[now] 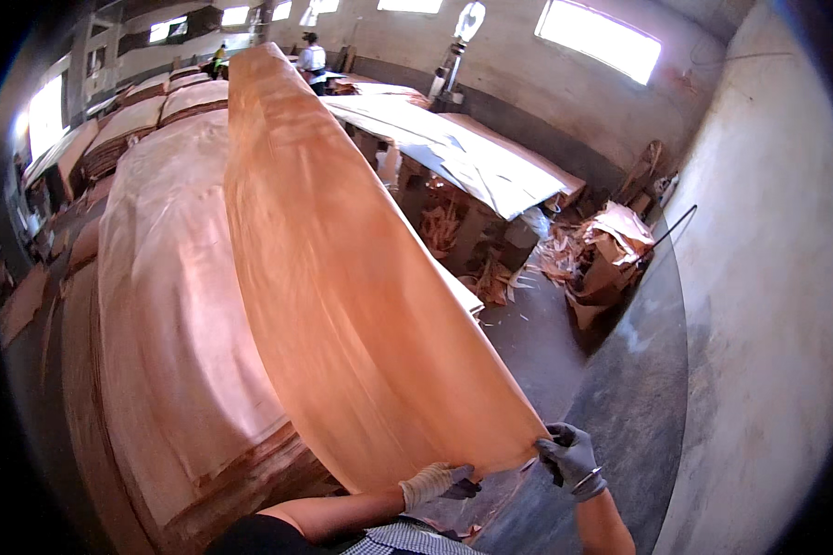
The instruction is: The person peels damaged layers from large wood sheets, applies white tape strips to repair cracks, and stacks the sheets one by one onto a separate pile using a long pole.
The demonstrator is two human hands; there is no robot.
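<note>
A long, thin orange-brown wood veneer sheet [342, 305] stretches from my hands away toward the far end of the room, raised and curved. My right hand [572, 455], in a grey glove, pinches its near right corner. At the near edge, left of that corner, my left hand [438, 485] grips the sheet; its glove is pale at the cuff and dark at the fingers. Part of the left fingers is hidden. To the left lies a tall stack of pinkish veneer sheets [171, 296], partly covered by the raised sheet.
A table with a pale sheet on top [463, 153] stands beyond, to the right. Crumpled veneer scraps [611, 245] are heaped near the wall [759, 277]. More veneer stacks [125, 134] stand at the far left. A person [313, 60] in white is at the back.
</note>
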